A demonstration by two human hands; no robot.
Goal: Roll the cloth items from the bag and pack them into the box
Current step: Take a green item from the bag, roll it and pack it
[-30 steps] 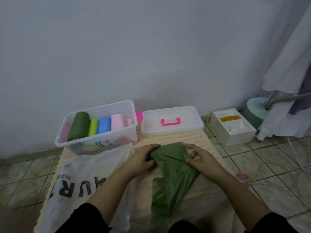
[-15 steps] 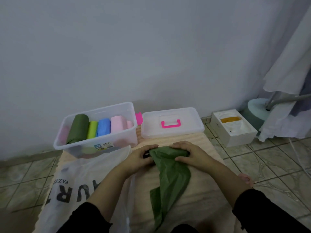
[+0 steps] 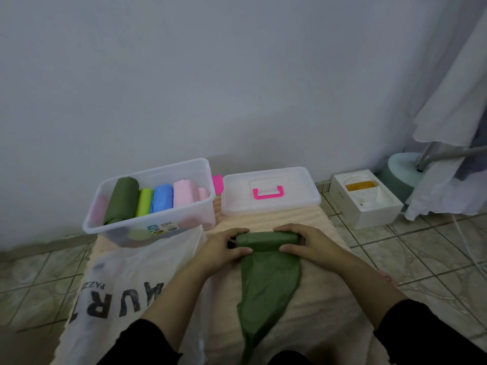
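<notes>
Room: pale grey wall above, tiled floor (image 3: 411, 256) to the right, and a low desk (image 3: 329, 299) under a peach cover at centre.
Cloth: a dark green cloth (image 3: 268, 280) lies in the lower middle of the frame, its far end already wound into a tight roll, its loose tail running toward the bottom edge.
Left hand (image 3: 224, 248): fingers curled round the left end of the roll, thumb under it.
Right hand (image 3: 308, 242): fingers clasped over the right end, thumb tucked in front.
Box (image 3: 200, 204): clear tub at left centre, holding 4 rolls in plain sight, green, lime, blue and pink; more seem to lie beneath.
Lid (image 3: 268, 191): beside the box, pink handle up.
Bag (image 3: 131, 280): white, printed, flat at lower left.
Risk: the tail narrows and sits off-centre, so I'd expect the roll to go cone-shaped or skew if one hand leads; a slack grip would let the slippery fabric spring open.
</notes>
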